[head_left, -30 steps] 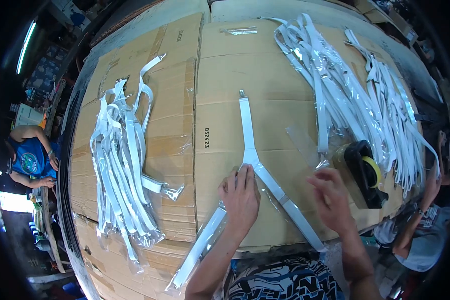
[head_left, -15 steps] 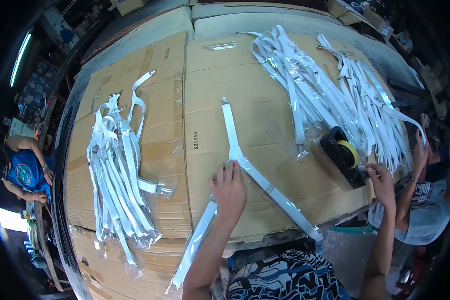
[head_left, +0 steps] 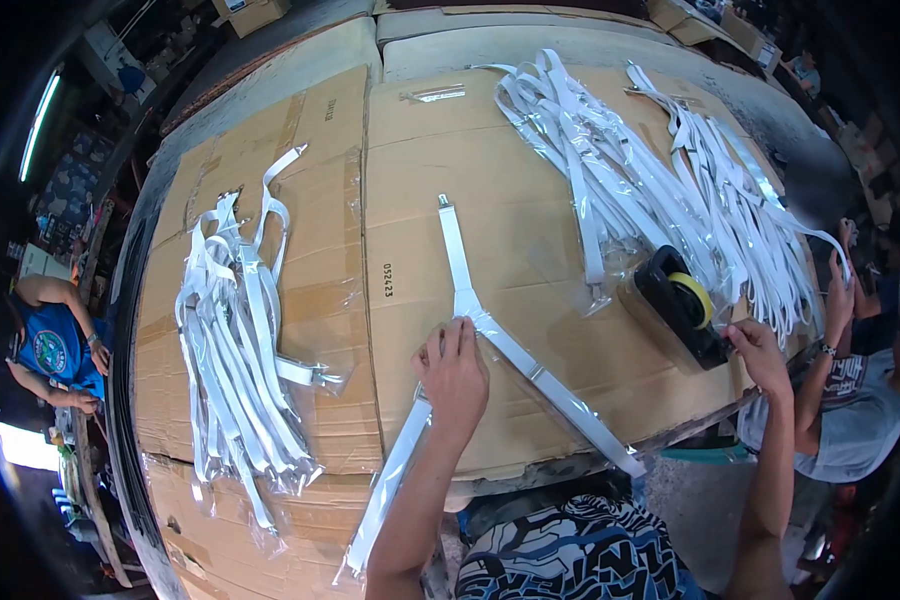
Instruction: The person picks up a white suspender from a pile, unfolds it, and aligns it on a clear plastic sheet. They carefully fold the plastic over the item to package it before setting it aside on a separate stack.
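White Y-shaped suspenders lie spread on the cardboard, with a metal clip at the top end and clear plastic over the two lower straps. My left hand presses down on them just below the Y joint, fingers together and bent over the left strap. To the right sits a black tape dispenser with a yellow-cored roll. At its cutter end, my right hand has thumb and forefinger pinched on the tape's end; the tape itself is hardly visible.
A pile of bagged white suspenders lies on the left. Two more piles are at the back right. Cardboard covers the table. One person in blue stands left; another in grey handles a strap at right.
My right hand has shifted very slightly at the dispenser's cutter end. The view has moved a little; my left hand stays on the suspenders.
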The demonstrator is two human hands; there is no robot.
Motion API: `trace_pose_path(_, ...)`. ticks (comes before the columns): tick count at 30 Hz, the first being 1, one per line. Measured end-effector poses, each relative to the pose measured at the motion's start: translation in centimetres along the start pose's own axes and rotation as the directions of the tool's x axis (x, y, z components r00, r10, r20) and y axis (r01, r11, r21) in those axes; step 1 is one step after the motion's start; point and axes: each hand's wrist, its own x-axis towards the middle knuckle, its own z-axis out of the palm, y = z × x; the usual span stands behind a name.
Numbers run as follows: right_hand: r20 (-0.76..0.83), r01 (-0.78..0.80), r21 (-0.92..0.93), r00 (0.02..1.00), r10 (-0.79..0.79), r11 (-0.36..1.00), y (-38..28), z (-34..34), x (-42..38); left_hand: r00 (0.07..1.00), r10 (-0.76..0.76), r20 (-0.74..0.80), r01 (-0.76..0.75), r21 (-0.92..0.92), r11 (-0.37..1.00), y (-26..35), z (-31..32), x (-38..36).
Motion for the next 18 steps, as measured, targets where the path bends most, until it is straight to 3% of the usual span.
trace_pose_path(9,0.093,0.060,-0.104,0.994,-0.050,0.993,-1.7,-0.5,0.5,0.997,0.008,0.076,-0.013,0.067,0.998,-0.6,0.0,0.0)
trace_pose_path(12,0.097,-0.023,-0.223,0.994,0.046,0.975,-3.3,-1.0,0.2,0.996,0.015,0.090,-0.022,0.076,0.997,-0.6,0.4,-0.2)
trace_pose_path(18,0.213,-0.140,0.011,0.968,0.134,0.990,-3.0,-1.0,1.0,0.995,0.020,0.100,-0.024,0.031,0.999,-0.2,-0.6,0.2)
